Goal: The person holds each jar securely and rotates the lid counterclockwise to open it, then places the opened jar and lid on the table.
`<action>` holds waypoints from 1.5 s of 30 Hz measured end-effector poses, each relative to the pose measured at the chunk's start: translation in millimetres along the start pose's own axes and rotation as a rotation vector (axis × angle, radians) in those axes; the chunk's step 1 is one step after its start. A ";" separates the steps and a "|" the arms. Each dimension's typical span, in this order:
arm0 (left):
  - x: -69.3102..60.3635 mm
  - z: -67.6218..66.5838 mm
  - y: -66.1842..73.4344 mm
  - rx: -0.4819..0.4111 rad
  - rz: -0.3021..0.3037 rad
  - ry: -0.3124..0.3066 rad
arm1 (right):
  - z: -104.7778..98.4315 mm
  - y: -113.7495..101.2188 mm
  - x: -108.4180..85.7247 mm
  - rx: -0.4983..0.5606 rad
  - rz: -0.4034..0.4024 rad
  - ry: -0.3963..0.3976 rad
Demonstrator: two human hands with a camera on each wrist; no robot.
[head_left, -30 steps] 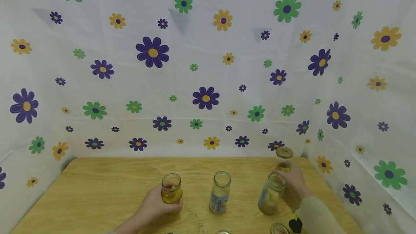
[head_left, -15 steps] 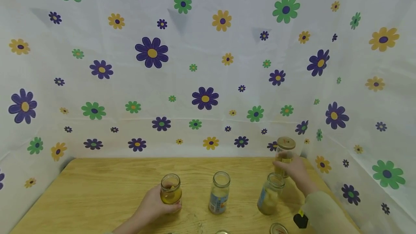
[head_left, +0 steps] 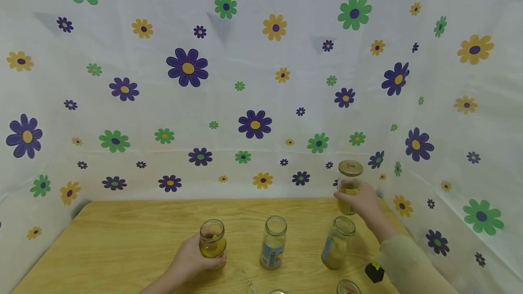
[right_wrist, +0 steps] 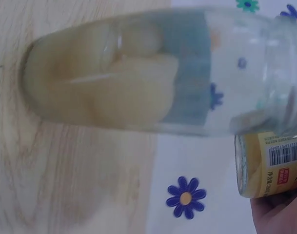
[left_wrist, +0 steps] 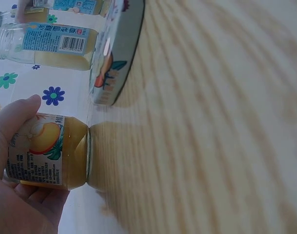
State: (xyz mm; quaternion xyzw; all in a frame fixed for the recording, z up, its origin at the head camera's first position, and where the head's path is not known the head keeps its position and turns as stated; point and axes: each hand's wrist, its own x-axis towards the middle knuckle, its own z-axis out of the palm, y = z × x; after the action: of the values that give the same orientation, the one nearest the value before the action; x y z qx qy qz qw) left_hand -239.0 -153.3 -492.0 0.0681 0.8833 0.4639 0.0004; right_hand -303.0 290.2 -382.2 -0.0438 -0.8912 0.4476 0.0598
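Observation:
My left hand grips a lidless glass jar of yellow fruit, its base on the table in the left wrist view; its label shows a peach. At the back right my right hand holds a jar with a gold lid above the table. That jar has a yellow label with a barcode. Between the hands stands an open jar with a blue label. Another open jar, with pale fruit pieces inside, stands in front of the right hand.
A gold lid lies at the front right of the wooden table. Another lid is cut off at the bottom edge. A round thing with a fruit print lies beside the left jar. A flowered sheet hangs behind.
My right hand has lifted the lidded jar off the back right of the table and moved it slightly left. The left hand still grips its jar in place.

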 end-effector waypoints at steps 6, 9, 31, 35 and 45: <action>0.1 -0.7 0.5 0.007 -0.005 0.009 | 0.2 -22.4 -8.0 0.012 -0.014 -0.033; 0.1 -0.9 0.9 0.006 -0.002 0.010 | -0.2 -32.7 -13.7 0.033 -0.021 -0.033; -0.8 1.3 -0.1 -0.033 -0.016 -0.001 | 17.2 -75.4 -62.5 0.106 -0.066 -0.079; -0.3 1.0 0.1 -0.038 -0.020 -0.004 | 19.9 -80.8 -69.2 0.130 -0.113 -0.091; 1.7 0.5 -0.8 -0.033 -0.003 -0.007 | 25.9 -93.2 -86.6 0.160 -0.160 -0.145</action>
State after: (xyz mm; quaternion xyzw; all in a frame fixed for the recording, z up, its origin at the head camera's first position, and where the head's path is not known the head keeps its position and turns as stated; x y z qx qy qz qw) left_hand -240.8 -153.1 -492.7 0.0684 0.8756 0.4781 0.0052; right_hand -223.3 202.8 -328.6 0.0647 -0.8553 0.5130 0.0338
